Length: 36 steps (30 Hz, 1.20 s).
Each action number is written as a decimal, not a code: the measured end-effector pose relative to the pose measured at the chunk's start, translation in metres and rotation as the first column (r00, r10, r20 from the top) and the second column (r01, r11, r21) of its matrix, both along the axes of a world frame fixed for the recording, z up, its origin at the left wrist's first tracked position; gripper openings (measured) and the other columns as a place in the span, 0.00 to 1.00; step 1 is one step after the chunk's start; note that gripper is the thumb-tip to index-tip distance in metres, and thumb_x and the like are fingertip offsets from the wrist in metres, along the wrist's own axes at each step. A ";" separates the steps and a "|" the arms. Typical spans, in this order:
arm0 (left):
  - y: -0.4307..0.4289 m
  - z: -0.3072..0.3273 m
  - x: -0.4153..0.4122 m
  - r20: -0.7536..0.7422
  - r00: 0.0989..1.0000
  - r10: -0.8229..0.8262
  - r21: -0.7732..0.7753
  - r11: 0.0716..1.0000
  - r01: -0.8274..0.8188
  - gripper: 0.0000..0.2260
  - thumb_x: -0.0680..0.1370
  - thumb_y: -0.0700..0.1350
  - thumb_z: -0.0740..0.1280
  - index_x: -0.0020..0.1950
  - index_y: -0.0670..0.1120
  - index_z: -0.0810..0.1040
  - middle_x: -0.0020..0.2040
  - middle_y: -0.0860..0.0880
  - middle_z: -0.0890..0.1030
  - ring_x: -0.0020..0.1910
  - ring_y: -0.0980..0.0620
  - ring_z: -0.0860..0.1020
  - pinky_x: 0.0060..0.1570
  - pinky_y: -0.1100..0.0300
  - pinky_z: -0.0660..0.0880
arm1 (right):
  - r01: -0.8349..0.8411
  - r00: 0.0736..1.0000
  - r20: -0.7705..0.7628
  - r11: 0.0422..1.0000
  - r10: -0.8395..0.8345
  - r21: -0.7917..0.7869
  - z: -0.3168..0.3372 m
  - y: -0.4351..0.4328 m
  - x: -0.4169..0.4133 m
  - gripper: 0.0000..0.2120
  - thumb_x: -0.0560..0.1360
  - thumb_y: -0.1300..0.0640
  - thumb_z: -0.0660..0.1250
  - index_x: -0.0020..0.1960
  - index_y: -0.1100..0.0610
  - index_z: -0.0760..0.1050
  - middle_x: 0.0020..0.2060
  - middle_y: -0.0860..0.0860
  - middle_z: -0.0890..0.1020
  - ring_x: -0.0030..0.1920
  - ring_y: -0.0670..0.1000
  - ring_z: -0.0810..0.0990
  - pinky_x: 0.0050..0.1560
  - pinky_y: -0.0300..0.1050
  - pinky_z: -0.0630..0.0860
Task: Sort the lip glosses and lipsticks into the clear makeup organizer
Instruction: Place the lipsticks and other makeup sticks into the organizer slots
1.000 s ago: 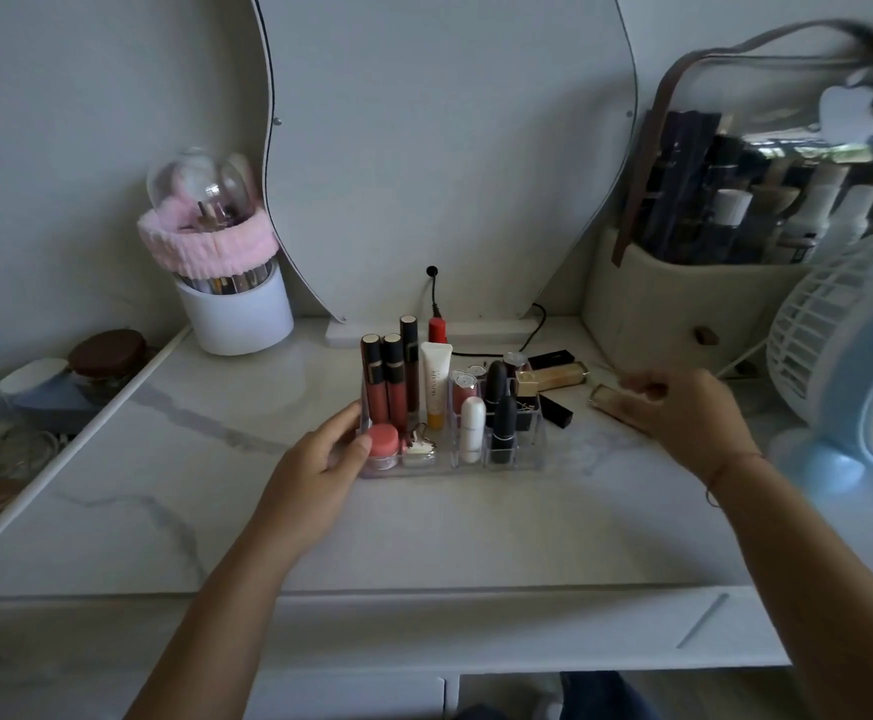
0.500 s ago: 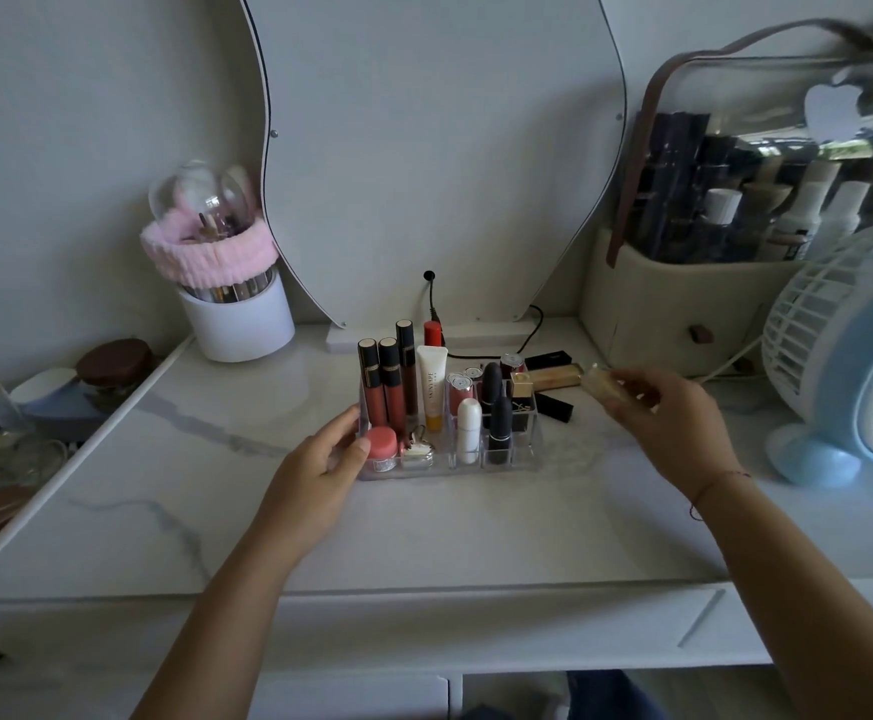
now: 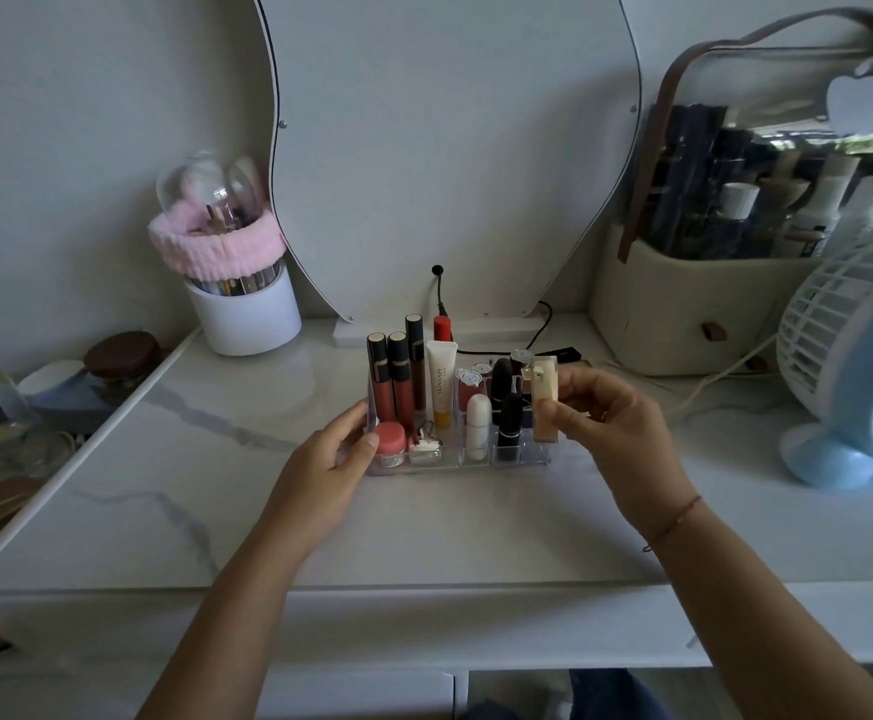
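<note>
The clear makeup organizer [image 3: 520,462] stands on the marble top in the middle of the head view. It holds three dark-capped lip glosses [image 3: 399,384], a white tube [image 3: 442,381], a white lipstick [image 3: 477,427], black lipsticks [image 3: 508,420] and a pink jar [image 3: 390,443]. My left hand [image 3: 327,470] grips the organizer's left end. My right hand [image 3: 613,426] holds a gold square lipstick [image 3: 545,402] upright over the organizer's right end. A black lipstick [image 3: 565,352] lies on the top behind the organizer.
A mirror [image 3: 450,148] stands at the back with a cable [image 3: 540,327] at its base. A white brush cup with a pink band [image 3: 242,298] is back left. A beige cosmetics bag [image 3: 683,304] and a blue-white fan [image 3: 855,356] stand at right. Clutter lies on a lower ledge at left.
My right hand picked the gold lipstick up off the table at right, carried it left and turned it upright over the organizer's right end. My left hand stayed on the organizer.
</note>
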<state>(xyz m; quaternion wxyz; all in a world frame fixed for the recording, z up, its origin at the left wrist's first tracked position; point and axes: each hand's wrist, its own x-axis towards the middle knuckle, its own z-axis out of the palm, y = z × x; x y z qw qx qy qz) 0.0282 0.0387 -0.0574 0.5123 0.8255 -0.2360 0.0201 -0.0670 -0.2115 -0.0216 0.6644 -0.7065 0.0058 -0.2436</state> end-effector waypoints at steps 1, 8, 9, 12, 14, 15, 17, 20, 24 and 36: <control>0.000 0.000 -0.001 -0.003 1.000 0.001 0.004 1.000 -0.001 0.24 0.79 0.47 0.62 0.53 0.82 0.66 0.51 0.81 0.73 0.54 0.76 0.73 0.50 0.69 0.67 | 0.006 1.000 0.005 1.000 -0.006 0.004 -0.001 -0.001 0.001 0.10 0.67 0.64 0.71 0.47 0.56 0.79 0.36 0.46 0.83 0.37 0.42 0.81 0.39 0.31 0.76; -0.002 0.003 -0.003 -0.027 1.000 0.005 -0.012 1.000 -0.005 0.20 0.75 0.53 0.60 0.51 0.82 0.66 0.49 0.80 0.75 0.52 0.76 0.74 0.50 0.66 0.68 | 0.061 0.997 -0.036 0.987 -0.067 -0.150 -0.005 -0.007 0.007 0.10 0.67 0.63 0.72 0.45 0.52 0.79 0.37 0.44 0.83 0.37 0.41 0.81 0.40 0.30 0.76; -0.001 0.003 -0.003 -0.026 1.000 0.002 -0.013 1.000 -0.002 0.20 0.76 0.52 0.61 0.52 0.82 0.66 0.49 0.80 0.74 0.52 0.76 0.74 0.50 0.67 0.68 | 0.073 0.995 -0.052 0.979 -0.085 -0.190 -0.006 -0.007 0.006 0.10 0.67 0.63 0.73 0.45 0.51 0.79 0.38 0.45 0.83 0.37 0.43 0.81 0.40 0.32 0.77; 0.000 0.002 -0.003 -0.015 1.000 0.002 -0.002 1.000 -0.002 0.23 0.78 0.48 0.62 0.52 0.82 0.66 0.49 0.81 0.74 0.52 0.77 0.73 0.49 0.68 0.67 | 0.105 0.987 -0.089 0.962 -0.132 -0.253 -0.009 -0.007 0.005 0.10 0.66 0.63 0.73 0.43 0.50 0.79 0.39 0.49 0.83 0.39 0.49 0.80 0.42 0.38 0.79; 0.000 0.003 -0.003 -0.009 1.000 0.009 0.004 1.000 -0.009 0.25 0.79 0.47 0.62 0.51 0.83 0.66 0.49 0.82 0.73 0.52 0.78 0.72 0.49 0.68 0.67 | 0.115 0.984 -0.098 0.955 -0.147 -0.274 -0.010 -0.008 0.004 0.11 0.66 0.62 0.74 0.42 0.49 0.78 0.38 0.49 0.83 0.38 0.49 0.80 0.41 0.38 0.78; -0.001 0.003 -0.004 -0.011 1.000 0.009 0.004 1.000 -0.009 0.24 0.78 0.48 0.62 0.51 0.83 0.66 0.48 0.82 0.73 0.52 0.78 0.72 0.49 0.68 0.67 | 0.115 0.983 -0.104 0.951 -0.150 -0.285 -0.010 -0.009 0.004 0.11 0.66 0.62 0.74 0.43 0.49 0.78 0.38 0.49 0.83 0.39 0.49 0.80 0.41 0.38 0.78; -0.001 0.004 -0.004 -0.013 1.000 0.004 0.002 1.000 -0.004 0.22 0.77 0.51 0.61 0.52 0.83 0.65 0.48 0.82 0.72 0.52 0.79 0.72 0.50 0.68 0.66 | 0.106 0.982 -0.120 0.948 -0.147 -0.301 -0.011 -0.012 0.004 0.10 0.66 0.61 0.74 0.45 0.52 0.78 0.39 0.50 0.83 0.40 0.49 0.80 0.43 0.39 0.79; -0.001 0.003 -0.004 -0.008 1.000 0.002 0.002 1.000 -0.002 0.24 0.78 0.48 0.61 0.52 0.83 0.65 0.49 0.83 0.72 0.53 0.79 0.71 0.51 0.68 0.66 | 0.058 0.985 -0.142 0.956 -0.102 -0.289 -0.008 -0.022 0.002 0.12 0.66 0.59 0.73 0.49 0.56 0.79 0.41 0.51 0.83 0.41 0.48 0.81 0.46 0.38 0.78; -0.001 0.003 -0.004 -0.005 1.000 0.008 0.008 1.000 -0.008 0.23 0.78 0.49 0.61 0.53 0.83 0.65 0.51 0.81 0.73 0.54 0.77 0.72 0.51 0.67 0.67 | 0.195 0.965 -0.107 0.930 -0.238 -0.311 0.005 -0.055 0.013 0.08 0.70 0.55 0.69 0.49 0.51 0.79 0.38 0.46 0.83 0.39 0.41 0.80 0.42 0.34 0.75; 0.000 0.006 -0.004 -0.004 1.000 0.014 0.024 1.000 -0.014 0.27 0.80 0.45 0.62 0.51 0.83 0.65 0.49 0.82 0.73 0.53 0.79 0.71 0.50 0.70 0.65 | -0.089 0.960 -0.182 0.383 -0.213 -0.919 0.008 -0.064 0.096 0.13 0.72 0.53 0.68 0.54 0.56 0.80 0.51 0.53 0.81 0.52 0.53 0.76 0.55 0.51 0.74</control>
